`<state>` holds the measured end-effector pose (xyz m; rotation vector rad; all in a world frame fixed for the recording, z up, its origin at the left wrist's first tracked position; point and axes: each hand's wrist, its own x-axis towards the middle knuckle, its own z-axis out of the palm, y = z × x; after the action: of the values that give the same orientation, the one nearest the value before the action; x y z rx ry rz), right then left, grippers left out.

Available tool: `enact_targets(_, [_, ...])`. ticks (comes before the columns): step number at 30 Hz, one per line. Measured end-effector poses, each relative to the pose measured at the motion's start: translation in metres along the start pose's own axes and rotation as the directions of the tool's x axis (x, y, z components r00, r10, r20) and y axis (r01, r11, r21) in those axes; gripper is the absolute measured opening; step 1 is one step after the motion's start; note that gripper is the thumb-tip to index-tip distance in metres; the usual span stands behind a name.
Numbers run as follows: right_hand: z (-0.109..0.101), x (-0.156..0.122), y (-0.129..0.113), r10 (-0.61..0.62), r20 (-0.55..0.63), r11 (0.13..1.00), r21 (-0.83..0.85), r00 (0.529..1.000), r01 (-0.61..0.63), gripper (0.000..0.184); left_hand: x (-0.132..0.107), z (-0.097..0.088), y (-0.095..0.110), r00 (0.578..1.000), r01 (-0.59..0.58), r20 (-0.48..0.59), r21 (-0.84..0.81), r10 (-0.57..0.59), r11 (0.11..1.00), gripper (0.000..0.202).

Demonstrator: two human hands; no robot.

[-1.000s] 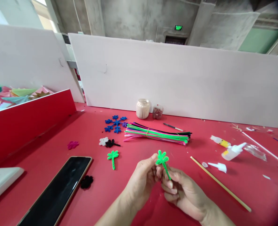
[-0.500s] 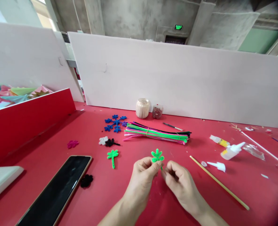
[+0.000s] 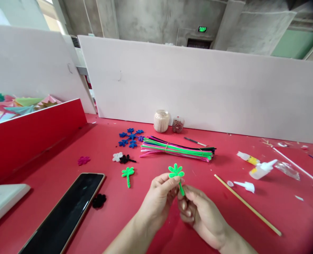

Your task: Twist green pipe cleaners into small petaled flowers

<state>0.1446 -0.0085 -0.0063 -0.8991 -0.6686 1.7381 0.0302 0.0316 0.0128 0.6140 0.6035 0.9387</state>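
Observation:
Between my two hands is a green pipe-cleaner flower (image 3: 176, 170) with several looped petals and a short stem. My left hand (image 3: 162, 192) pinches it just under the petals with thumb and finger. The fingers of my right hand (image 3: 202, 211) are closed at the lower end of the stem. A similar green pipe-cleaner flower (image 3: 128, 176) lies on the table left of my hands. Beyond my hands rests a banded bundle of coloured pipe cleaners (image 3: 177, 150).
On the left lie a phone (image 3: 63, 215), a black flower (image 3: 99, 200), a magenta flower (image 3: 83, 160), white and black flowers (image 3: 117, 157), and a blue snowflake shape (image 3: 131, 138). Rightward are a wooden stick (image 3: 247, 204) and glue bottles (image 3: 262, 169). A jar (image 3: 161, 121) stands by the white partition (image 3: 198, 84).
My right hand has shifted slightly down and left, its fingers now curled at the stem's lower end. More of the green stem shows. The left hand keeps its pinch.

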Motion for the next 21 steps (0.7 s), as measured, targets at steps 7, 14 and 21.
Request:
enact_targets(7, [0.003, -0.005, -0.002, 0.177, 0.216, 0.883, 0.397, 0.96, -0.252, 0.016, -0.002, -0.001, 0.0, 0.993, 0.069, 0.096, -0.001, -0.069, 0.998, 0.019])
enact_targets(14, [0.008, -0.005, 0.003, 0.001, 0.073, 0.963, 0.27, 0.997, -0.021, 0.021, -0.001, 0.0, -0.001, 0.999, 0.004, 0.042, 0.014, -0.004, 1.0, 0.015])
enact_targets(21, [0.001, 0.004, -0.006, -0.593, 0.147, 0.262, -0.894, 0.792, 0.363, 0.027, -0.002, 0.001, -0.015, 0.962, -0.136, -0.208, 0.196, 0.176, 0.971, 0.019])
